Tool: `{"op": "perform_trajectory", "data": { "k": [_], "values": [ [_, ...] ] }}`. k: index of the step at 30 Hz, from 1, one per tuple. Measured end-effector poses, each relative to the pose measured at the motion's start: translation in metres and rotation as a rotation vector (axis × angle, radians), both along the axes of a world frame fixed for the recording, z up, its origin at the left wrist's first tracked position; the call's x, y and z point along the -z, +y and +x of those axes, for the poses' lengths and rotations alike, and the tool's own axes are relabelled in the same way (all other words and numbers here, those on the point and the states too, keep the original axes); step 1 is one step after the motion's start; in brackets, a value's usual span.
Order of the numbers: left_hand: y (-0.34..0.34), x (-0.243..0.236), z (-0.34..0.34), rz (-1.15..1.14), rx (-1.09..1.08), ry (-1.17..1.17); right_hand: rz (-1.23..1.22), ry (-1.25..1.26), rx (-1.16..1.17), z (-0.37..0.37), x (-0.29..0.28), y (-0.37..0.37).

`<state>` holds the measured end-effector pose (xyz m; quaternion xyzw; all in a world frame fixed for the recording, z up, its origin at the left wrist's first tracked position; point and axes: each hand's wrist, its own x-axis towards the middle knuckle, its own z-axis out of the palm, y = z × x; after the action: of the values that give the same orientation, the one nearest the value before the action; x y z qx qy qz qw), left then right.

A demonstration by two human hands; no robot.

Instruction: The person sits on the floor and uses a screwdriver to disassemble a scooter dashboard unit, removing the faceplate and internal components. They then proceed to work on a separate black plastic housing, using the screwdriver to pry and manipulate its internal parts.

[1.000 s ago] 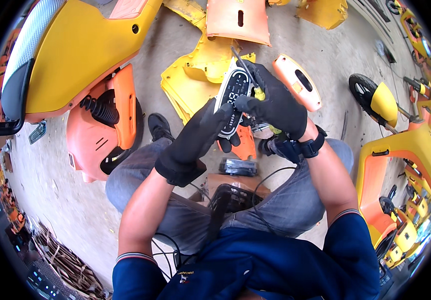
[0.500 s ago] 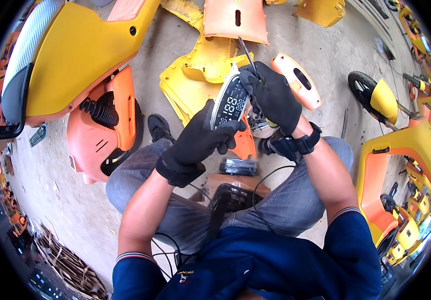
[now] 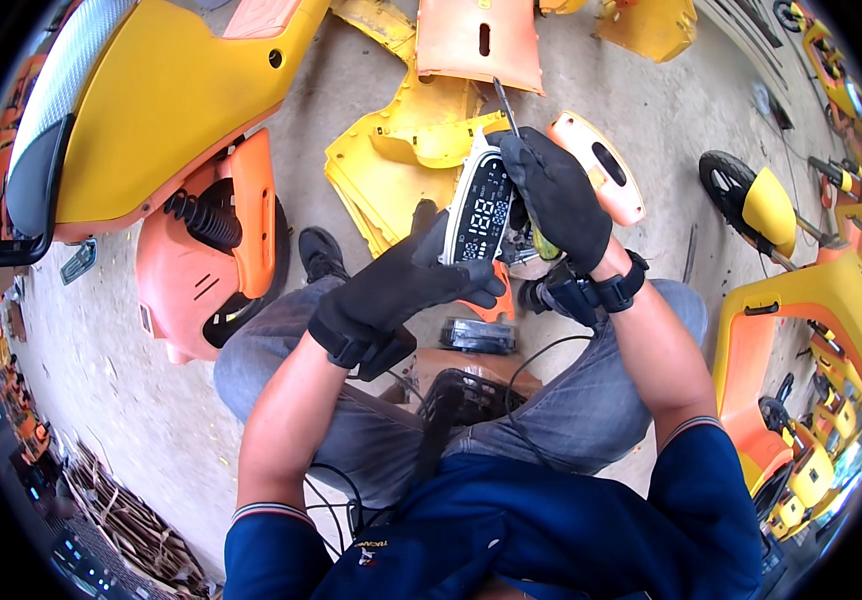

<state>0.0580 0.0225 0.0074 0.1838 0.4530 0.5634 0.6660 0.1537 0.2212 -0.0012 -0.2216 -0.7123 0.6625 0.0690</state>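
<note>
I hold a white-rimmed instrument panel with a dark segmented display [image 3: 477, 205] at its lower end in my gloved left hand [image 3: 406, 280], fingers curled under it. My gloved right hand [image 3: 559, 200] is closed round a screwdriver with a yellow-green handle [image 3: 546, 243]; its shaft points up past the panel's upper end, where the fingertips are against or beside the edge. Below the hands lie an orange plastic piece [image 3: 499, 306] and a clear-topped container [image 3: 476, 334]. A pale orange oval cover [image 3: 626, 205] is just right of my right hand.
Yellow body panels [image 3: 371, 180] and an orange panel [image 3: 451, 45] lie ahead. A yellow-orange scooter body [image 3: 156, 120] stands at left, with more scooter frames [image 3: 751, 320] and a wheel with yellow fender [image 3: 766, 210] at right. Cables cross my lap; bundled brown strips [image 3: 136, 515] are at lower left.
Over the last second the panel has turned, showing its display more fully. My left hand has shifted down along it, and the screwdriver shaft has tilted more upright and moved slightly right.
</note>
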Motion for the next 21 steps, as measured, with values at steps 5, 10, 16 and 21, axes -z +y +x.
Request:
{"op": "perform_trajectory", "data": {
  "k": [5, 10, 16, 21],
  "values": [
    [0.004, 0.006, 0.000, -0.050, -0.081, 0.093, 0.172, 0.091, -0.131, 0.003, -0.001, -0.009],
    [-0.002, 0.017, 0.003, -0.007, -0.069, 0.239, 0.523, 0.089, -0.205, 0.004, 0.011, -0.012],
    [0.000, 0.003, 0.006, -0.064, -0.048, 0.204, 0.320, -0.022, -0.075, 0.002, -0.002, -0.007],
    [0.000, -0.001, 0.003, -0.055, 0.022, 0.196, 0.249, 0.000, 0.009, 0.001, 0.000, -0.004]
  ]
}}
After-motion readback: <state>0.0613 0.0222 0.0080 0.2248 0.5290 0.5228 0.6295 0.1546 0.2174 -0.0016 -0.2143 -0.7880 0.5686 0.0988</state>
